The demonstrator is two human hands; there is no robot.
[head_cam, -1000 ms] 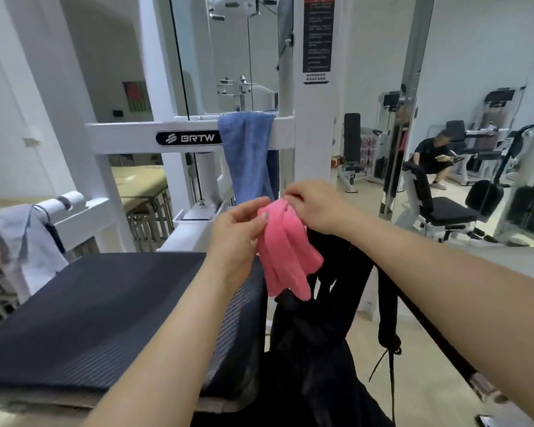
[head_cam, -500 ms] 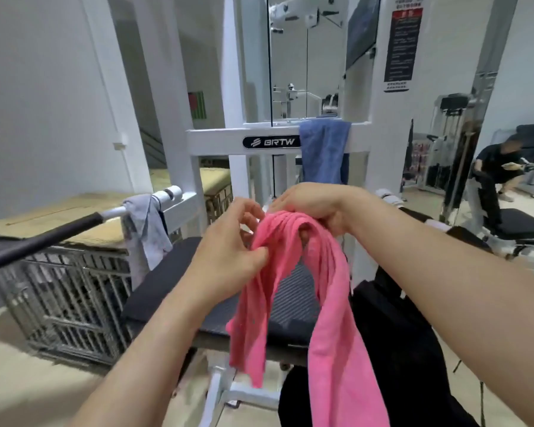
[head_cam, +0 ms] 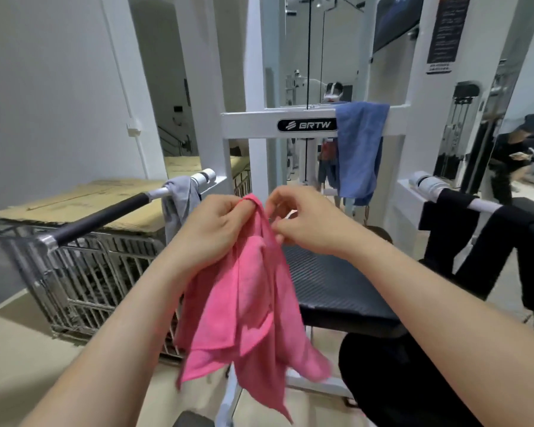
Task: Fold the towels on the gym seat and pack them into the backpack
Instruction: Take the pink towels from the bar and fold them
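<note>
A pink towel (head_cam: 250, 306) hangs bunched in front of the black gym seat (head_cam: 330, 285). My left hand (head_cam: 211, 232) grips its top edge, fingers curled round the cloth. My right hand (head_cam: 305, 223) pinches the same edge just to the right. A blue towel (head_cam: 358, 149) is draped over the white crossbar (head_cam: 250, 124) of the machine. A grey towel (head_cam: 179, 204) hangs over the left handle bar. The black backpack (head_cam: 392, 380) sits low at the right, below the seat.
A metal wire cage (head_cam: 84, 272) topped with cardboard stands at the left. Black cloth (head_cam: 481, 238) hangs over the right handle bar. A seated person (head_cam: 512, 161) is at the far right by other gym machines. White uprights rise behind the seat.
The view has swung left and pulled back. The pink towel, bunched small a second ago, now hangs long, and both hands have shifted to its top edge.
</note>
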